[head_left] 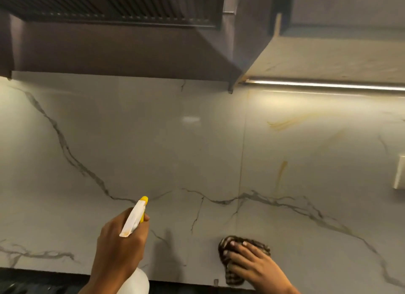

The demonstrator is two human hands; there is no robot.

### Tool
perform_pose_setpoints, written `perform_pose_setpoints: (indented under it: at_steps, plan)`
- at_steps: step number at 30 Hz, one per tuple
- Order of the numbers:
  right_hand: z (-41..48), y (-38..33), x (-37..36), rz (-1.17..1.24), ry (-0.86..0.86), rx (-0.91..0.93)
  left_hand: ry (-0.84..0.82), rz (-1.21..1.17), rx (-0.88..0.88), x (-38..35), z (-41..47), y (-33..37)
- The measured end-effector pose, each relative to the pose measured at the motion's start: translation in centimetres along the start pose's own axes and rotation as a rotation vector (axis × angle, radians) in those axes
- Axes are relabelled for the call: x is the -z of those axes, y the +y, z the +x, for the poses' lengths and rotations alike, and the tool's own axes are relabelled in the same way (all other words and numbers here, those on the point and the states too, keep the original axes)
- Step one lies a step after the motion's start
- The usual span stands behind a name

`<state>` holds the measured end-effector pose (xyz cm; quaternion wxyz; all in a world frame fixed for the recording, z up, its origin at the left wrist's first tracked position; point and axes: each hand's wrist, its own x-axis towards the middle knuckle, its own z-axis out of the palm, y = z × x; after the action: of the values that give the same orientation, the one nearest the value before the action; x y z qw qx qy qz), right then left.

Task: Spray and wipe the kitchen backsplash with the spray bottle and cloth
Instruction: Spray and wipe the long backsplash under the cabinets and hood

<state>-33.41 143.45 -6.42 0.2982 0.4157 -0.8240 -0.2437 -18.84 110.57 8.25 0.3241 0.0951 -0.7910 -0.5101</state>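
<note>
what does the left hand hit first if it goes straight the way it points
Probably the backsplash; nothing shows between it and the left hand with the spray bottle, though depth is unclear.

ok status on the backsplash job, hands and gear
Left hand grips spray bottle, nozzle toward backsplash. Right hand flat on cloth, pressed low on it. Yellow streaks up right of the cloth. Nothing blocking.

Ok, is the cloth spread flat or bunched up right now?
Bunched up. The cloth is a crumpled wad under the right hand, whose straight fingers press it against the backsplash.
</note>
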Motion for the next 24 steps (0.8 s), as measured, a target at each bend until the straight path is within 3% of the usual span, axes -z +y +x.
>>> perform_pose_setpoints:
  at_steps: [2, 6, 14, 24]
  plan:
    - [-0.4, 1.5, 1.9, 0.018, 0.031, -0.137, -0.011, -0.025, -0.018, -1.1, -0.6, 0.9]
    - [-4.7, 4.8, 6.3, 0.102, 0.269, -0.360, -0.078, -0.057, -0.034, -3.5, -2.9, 4.6]
    - [-12.1, 10.7, 13.5, 0.108, 0.622, -0.533, -0.111, -0.140, -0.121, -7.6, -8.8, 13.4]
    - [-16.4, 14.1, 21.1, 0.199, 0.725, -0.674, -0.148, -0.119, -0.191, -10.7, -12.3, 20.1]
